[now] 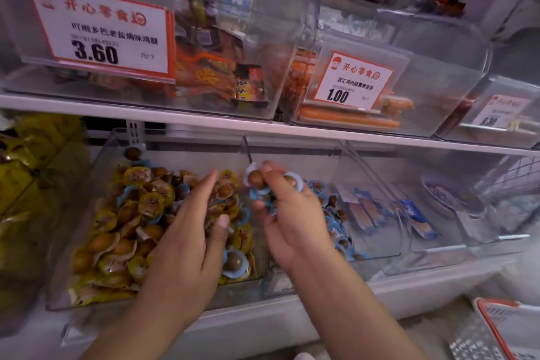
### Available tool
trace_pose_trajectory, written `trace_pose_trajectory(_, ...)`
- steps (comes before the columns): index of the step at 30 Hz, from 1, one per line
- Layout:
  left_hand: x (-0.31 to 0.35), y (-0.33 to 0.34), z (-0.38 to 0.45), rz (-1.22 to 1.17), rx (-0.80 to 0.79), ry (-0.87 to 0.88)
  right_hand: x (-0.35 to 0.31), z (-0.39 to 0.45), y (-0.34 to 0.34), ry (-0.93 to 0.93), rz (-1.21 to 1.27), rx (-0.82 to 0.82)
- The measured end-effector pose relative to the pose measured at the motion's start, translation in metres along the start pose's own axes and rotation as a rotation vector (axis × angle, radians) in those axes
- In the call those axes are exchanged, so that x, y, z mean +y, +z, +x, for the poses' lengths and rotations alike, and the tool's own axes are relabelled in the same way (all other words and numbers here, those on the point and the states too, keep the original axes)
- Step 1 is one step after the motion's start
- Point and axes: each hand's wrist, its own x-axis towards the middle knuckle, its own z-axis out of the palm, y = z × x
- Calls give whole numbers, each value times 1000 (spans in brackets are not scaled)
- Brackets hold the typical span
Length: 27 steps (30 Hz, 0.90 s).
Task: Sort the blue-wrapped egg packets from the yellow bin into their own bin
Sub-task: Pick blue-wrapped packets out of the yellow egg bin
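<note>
On the lower shelf [263, 318], the left hand [187, 231] lies flat-fingered in the yellow bin [87, 242], while at its two o'clock the right hand [289, 213] pinches blue-wrapped egg packets [257, 180] beside the blue bin [377, 248]

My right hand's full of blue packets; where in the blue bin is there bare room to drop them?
The blue bin is bare along its back and right side, behind the blue packets heaped against its left wall. The right hand hovers at that crowded wall. The yellow bin under the left hand is packed throughout.
</note>
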Motion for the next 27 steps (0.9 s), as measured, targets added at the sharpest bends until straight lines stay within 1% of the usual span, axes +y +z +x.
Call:
trace_pose_trajectory(1, -3, -1, 1, 79, -6, -1, -7, 5, -7, -82, -51, 43)
trace_pose_trajectory(2, -6, -3, 3, 169, -20, 4, -16, 11, -18, -170, -153, 96)
trace_pose_trajectory(4, -11, -7, 5, 301, -89, 13, -35, 24, -44, -293, -501, 152)
trace_pose_trajectory(5, -13, -9, 6, 329, -146, 14, -43, 30, -58, -287, -687, 138)
trace_pose_trajectory(6, -15, -10, 6, 339, -206, 20, -50, 34, -73, -225, -846, 100)
trace_pose_trajectory(8, -17, -11, 6, 339, -289, 37, -57, 38, -100, -17, -1069, 39)
trace_pose_trajectory(9, -19, -11, 6, 335, -309, 38, -57, 39, -110, 30, -1141, 55)
trace_pose_trajectory(10, -20, -12, 7, 334, -324, 27, -57, 42, -118, -4, -1178, 110)
trace_pose_trajectory(12, -21, -13, 8, 365, -373, -8, -56, 46, -127, -222, -1167, 251)
trace_pose_trajectory(14, -22, -12, 8, 418, -423, -21, -56, 42, -118, -405, -1061, 291)
trace_pose_trajectory(15, -22, -12, 8, 438, -429, -19, -55, 39, -111, -460, -1016, 261)
trace_pose_trajectory(17, -22, -11, 7, 460, -391, -19, -48, 30, -96, -559, -1000, 167)
trace_pose_trajectory(20, -22, -14, 7, 454, -312, -48, -32, 10, -67, -729, -1098, -42)
trace_pose_trajectory(22, -24, -20, 9, 372, -279, -94, -19, -3, -45, -861, -1196, -193)
trace_pose_trajectory(23, -25, -25, 10, 321, -267, -122, -12, -8, -36, -886, -1248, -269)
trace_pose_trajectory(25, -27, -35, 11, 251, -246, -168, 2, -12, -22, -813, -1414, -440)
trace_pose_trajectory(27, -30, -43, 11, 225, -230, -186, 19, -11, -16, -690, -1686, -562)
